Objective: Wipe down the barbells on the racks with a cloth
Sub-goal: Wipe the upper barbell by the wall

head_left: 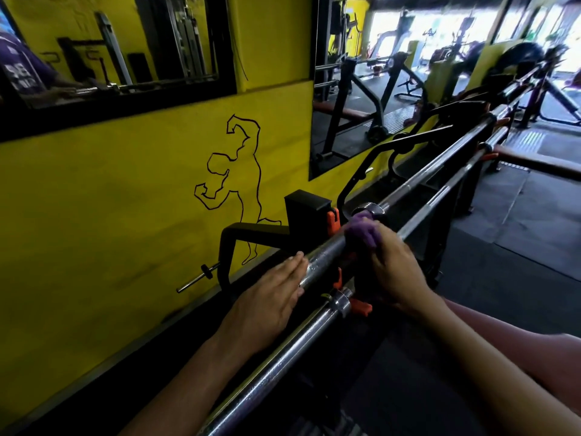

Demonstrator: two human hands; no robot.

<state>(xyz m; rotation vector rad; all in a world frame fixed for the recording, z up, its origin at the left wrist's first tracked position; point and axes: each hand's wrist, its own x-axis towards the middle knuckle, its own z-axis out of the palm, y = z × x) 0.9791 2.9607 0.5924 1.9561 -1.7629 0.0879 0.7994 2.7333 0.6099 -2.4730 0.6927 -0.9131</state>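
Head view: right hand [393, 269] grips a purple cloth [361, 229] bunched over the upper barbell [327, 258], just short of its collar [369, 210]. Left hand [273, 297] lies flat, fingers straight, against the same bar on the near side of the cloth. A second barbell [283, 363] sits lower, under both wrists, on the black rack [306, 212]. Judgement: wrap the cloth fully round the bar, keep the left hand steadying it against roll, stroke along its length. Risk: cloth snagging at the orange hook [332, 221] beside it.
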